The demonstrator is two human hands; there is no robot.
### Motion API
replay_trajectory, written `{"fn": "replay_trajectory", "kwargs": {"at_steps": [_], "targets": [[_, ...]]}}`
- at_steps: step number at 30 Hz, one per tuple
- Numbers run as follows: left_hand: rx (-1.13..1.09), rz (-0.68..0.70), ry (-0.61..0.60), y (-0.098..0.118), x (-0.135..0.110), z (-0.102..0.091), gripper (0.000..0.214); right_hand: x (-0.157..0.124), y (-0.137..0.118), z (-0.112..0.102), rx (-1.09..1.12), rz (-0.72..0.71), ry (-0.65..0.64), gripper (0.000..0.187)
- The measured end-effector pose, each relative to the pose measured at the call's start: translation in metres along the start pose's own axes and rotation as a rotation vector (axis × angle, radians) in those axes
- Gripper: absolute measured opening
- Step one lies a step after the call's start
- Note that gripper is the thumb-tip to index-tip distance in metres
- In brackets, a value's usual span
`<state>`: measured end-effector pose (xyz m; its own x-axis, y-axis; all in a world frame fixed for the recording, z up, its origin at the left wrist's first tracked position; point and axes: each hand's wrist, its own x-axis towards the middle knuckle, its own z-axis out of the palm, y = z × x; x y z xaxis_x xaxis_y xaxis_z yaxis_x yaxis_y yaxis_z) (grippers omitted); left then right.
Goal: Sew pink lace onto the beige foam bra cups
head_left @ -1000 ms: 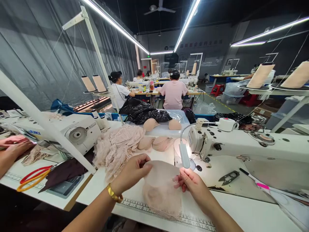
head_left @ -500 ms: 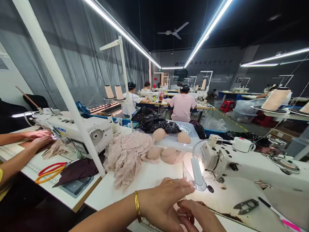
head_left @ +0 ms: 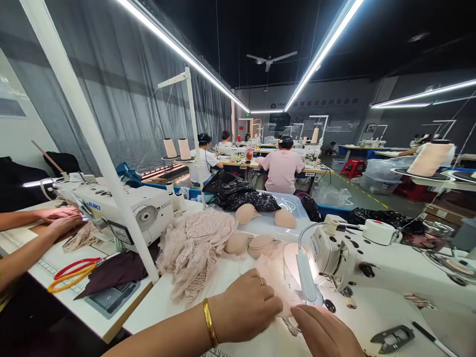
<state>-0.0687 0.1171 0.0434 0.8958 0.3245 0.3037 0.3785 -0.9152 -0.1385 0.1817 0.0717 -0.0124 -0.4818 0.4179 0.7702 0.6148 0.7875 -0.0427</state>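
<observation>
My left hand (head_left: 247, 305), with a gold bracelet (head_left: 209, 322) at the wrist, is closed on a sheer pink mesh fabric (head_left: 271, 272) in front of the sewing machine (head_left: 327, 248). The mesh spreads up from my fingers toward a beige bra cup (head_left: 292, 258) under the lit lamp (head_left: 307, 275). My right hand (head_left: 327, 332) lies at the near edge of the mesh, its fingers stretched out and close together. A heap of pale pink lace (head_left: 201, 243) rests left of the mesh, with more beige cups (head_left: 238, 243) beside it.
Thread snips (head_left: 393, 340) and a dark-tipped pen (head_left: 427, 332) lie at right. A thread-stand pole (head_left: 100, 153) rises at left. Beyond it, another person's hands (head_left: 61, 218) work at a machine (head_left: 130, 203), near red and orange-handled scissors (head_left: 72, 272). Black plastic bags (head_left: 238, 191) lie behind the table.
My left hand has gone from spread fingers to a closed grip, with the mesh now drawn out in front of it. My right hand has shifted right, away from the left.
</observation>
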Motion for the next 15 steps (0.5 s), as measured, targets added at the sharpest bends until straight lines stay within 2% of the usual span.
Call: {"fn": "replay_trajectory", "kwargs": {"at_steps": [2,4,6,10,12,15], "targets": [[-0.060,0.112,-0.067,0.006,0.008,0.009,0.017,-0.003,0.014,0.000,0.053,0.018,-0.157,0.018],[-0.108,0.199,-0.098,0.008,0.022,0.019,0.014,-0.005,0.024,-0.004,0.083,0.082,-0.289,0.028],[-0.109,0.219,-0.091,0.006,0.038,0.030,0.011,-0.007,0.031,-0.011,0.096,0.107,-0.381,0.032],[-0.088,0.196,-0.039,-0.003,0.057,0.059,0.018,-0.016,0.041,-0.023,0.112,0.103,-0.397,0.042],[-0.078,0.193,0.009,-0.004,0.056,0.071,0.019,-0.022,0.043,-0.027,0.091,0.144,-0.389,0.047],[-0.080,0.122,0.090,-0.002,0.050,0.078,0.019,-0.027,0.045,-0.030,0.031,0.177,-0.422,0.045]]}}
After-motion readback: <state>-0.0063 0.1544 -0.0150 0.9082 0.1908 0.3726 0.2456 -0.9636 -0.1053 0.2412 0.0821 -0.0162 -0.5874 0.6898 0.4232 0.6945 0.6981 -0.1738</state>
